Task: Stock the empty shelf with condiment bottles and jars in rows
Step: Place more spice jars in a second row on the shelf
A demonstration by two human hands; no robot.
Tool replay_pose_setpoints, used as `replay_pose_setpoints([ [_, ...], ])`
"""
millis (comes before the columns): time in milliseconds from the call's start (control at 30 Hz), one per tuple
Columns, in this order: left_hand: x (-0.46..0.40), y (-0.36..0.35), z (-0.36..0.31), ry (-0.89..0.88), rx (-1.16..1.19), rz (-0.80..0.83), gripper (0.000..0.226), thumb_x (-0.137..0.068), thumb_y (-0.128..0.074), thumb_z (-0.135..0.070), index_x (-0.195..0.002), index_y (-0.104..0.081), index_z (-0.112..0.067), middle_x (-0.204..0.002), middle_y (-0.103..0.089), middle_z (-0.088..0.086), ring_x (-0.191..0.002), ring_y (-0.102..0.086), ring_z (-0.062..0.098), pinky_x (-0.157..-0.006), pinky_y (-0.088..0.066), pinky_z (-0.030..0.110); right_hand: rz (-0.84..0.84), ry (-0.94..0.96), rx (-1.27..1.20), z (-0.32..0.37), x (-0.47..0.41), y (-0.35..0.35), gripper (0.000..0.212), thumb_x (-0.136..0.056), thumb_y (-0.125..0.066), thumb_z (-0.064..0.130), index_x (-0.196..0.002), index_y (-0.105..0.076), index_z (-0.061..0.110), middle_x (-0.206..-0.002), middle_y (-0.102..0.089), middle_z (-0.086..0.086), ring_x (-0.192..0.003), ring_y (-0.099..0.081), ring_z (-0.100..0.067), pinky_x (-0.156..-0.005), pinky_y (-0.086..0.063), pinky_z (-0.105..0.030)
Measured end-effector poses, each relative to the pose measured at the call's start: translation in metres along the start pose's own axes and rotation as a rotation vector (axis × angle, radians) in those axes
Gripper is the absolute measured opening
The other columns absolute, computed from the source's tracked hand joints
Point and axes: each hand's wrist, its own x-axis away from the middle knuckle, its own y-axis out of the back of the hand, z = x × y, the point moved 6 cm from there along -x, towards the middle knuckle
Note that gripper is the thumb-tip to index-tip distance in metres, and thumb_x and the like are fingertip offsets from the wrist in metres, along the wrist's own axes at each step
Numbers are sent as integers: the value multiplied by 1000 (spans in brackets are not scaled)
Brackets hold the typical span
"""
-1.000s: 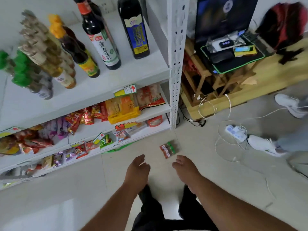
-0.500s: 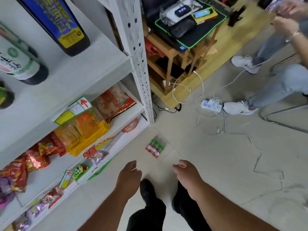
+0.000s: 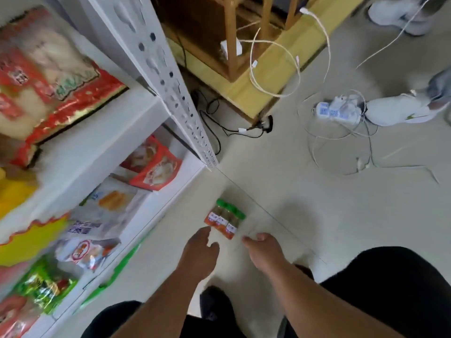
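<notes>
A shrink-wrapped pack of three small spice jars (image 3: 225, 220) with green caps and orange labels lies on the pale floor by the foot of the white shelf unit (image 3: 156, 69). My left hand (image 3: 200, 252) reaches down just short of the pack's near left corner, fingers relaxed, holding nothing. My right hand (image 3: 264, 251) hovers just right of the pack's near end, fingers loosely curled and empty. Neither hand touches the jars. The shelf with condiment bottles is out of view.
Lower shelves hold snack packets (image 3: 151, 167). A wooden platform edge (image 3: 273, 76), a power strip (image 3: 338, 112) with tangled white cables and another person's white shoes (image 3: 397, 111) lie to the right. My knees frame the bottom.
I have bent low toward the floor; the upper shelves and bottles left the view. Both hands moved forward and now flank the near end of the jar pack.
</notes>
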Motion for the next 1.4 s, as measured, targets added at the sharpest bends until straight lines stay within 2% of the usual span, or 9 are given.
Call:
replay_pose_setpoints([
  [267,-141,-64,53,-34,-226,-43,51,-98,-54,-28,-148,-44,-26,-149,-50,-1,-131,-51,18,-106,-38,27,4,-96,-67,-37,-152,-75,67,-91,-71,42,-142,-48,5,-136,-60,-15,-119,-62,-27,-86,-44,-26],
  [400,-171,-79,48,-91,-304,-81,29,-97,-53,-20,-124,-63,-25,-115,-57,-16,-114,-60,16,-86,-36,19,-45,-70,-92,-48,-198,-94,59,-74,-75,50,-116,-66,10,-100,-73,-1,-91,-72,-19,-80,-61,-35],
  [500,-188,-85,49,-89,-356,-136,15,-94,-50,-39,-102,-61,-31,-100,-63,-14,-91,-64,15,-78,-52,32,-69,-96,-16,-49,-208,-101,54,-84,-75,45,-118,-56,8,-106,-66,-4,-84,-64,-20,-53,-42,-25],
  [600,-198,-90,56,-92,-400,-188,24,-93,-48,-52,-99,-60,-32,-94,-61,-10,-89,-63,16,-70,-49,32,-61,-96,12,-54,-218,-109,48,-82,-78,40,-113,-58,10,-97,-63,-3,-76,-60,-19,-47,-33,-22],
  [800,-206,-102,57,-181,-404,-210,21,-86,-55,-48,-94,-61,-29,-97,-59,-9,-91,-62,15,-67,-52,32,-114,-82,-33,-66,-234,-110,52,-60,-71,55,-91,-75,13,-78,-75,-2,-70,-72,-17,-52,-47,-22],
  [967,-208,-112,60,-138,-257,-178,19,-81,-63,-39,-93,-54,-27,-84,-63,-4,-76,-64,21,-63,-55,36,-114,-17,-72,-69,-237,-100,26,-74,-79,40,-79,-77,14,-67,-74,1,-63,-72,-14,-52,-51,-25],
  [1100,-197,-107,55,-99,-211,-157,26,-79,-68,-34,-97,-50,-27,-80,-61,-8,-68,-59,10,-54,-43,27,-35,27,-142,-66,-224,-91,18,-78,-79,31,-74,-78,14,-66,-76,2,-67,-76,-14,-75,-64,-39],
  [1300,-80,-57,9,-26,27,-131,36,-79,-74,-34,-101,-47,-27,-87,-67,-8,-75,-64,10,-60,-47,29,12,105,-138,-23,-101,-37,12,-77,-80,24,-69,-78,14,-67,-77,-1,-69,-77,-18,-79,-64,-42],
  [1400,4,-9,-26,-43,71,-169,18,-78,-71,-33,-88,-59,-24,-78,-68,-4,-69,-64,12,-59,-51,36,9,150,-62,11,-10,-2,16,-70,-76,27,-70,-77,11,-65,-75,-4,-62,-74,-19,-68,-60,-36],
])
